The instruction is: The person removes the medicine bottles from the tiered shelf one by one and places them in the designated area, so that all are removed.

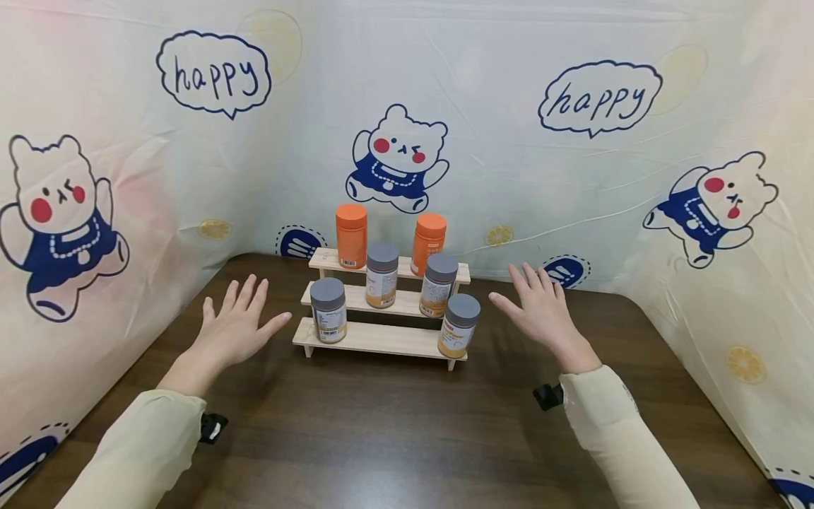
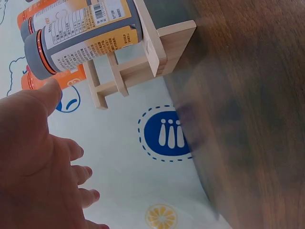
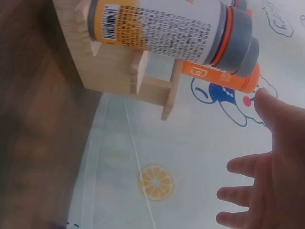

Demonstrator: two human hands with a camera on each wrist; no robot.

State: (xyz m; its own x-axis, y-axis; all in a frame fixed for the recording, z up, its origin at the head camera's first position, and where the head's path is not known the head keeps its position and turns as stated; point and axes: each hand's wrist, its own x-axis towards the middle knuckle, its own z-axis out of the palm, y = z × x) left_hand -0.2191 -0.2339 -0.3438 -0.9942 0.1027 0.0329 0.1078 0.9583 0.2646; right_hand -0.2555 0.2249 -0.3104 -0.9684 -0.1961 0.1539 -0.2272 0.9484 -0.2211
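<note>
A three-step wooden rack point(image 1: 381, 342) stands on the table between my hands. Two orange bottles, one at the left point(image 1: 352, 237) and one at the right point(image 1: 429, 244), stand on its top step. Grey-capped bottles fill the lower steps: two on the middle point(image 1: 381, 276) point(image 1: 438, 285), and two on the bottom, left point(image 1: 328, 311) and right point(image 1: 459, 326). My left hand point(image 1: 235, 322) is spread palm down to the left of the rack, holding nothing. To the right, my right hand point(image 1: 540, 311) is likewise spread with nothing in it. Both thumbs point toward the rack.
The dark wooden table point(image 1: 381, 438) extends in front of the rack and to both sides. Behind it hangs a pale cloth point(image 1: 496, 162) printed with bears and lettering, which also runs along both sides. Each wrist carries a black strap mount point(image 1: 548, 396).
</note>
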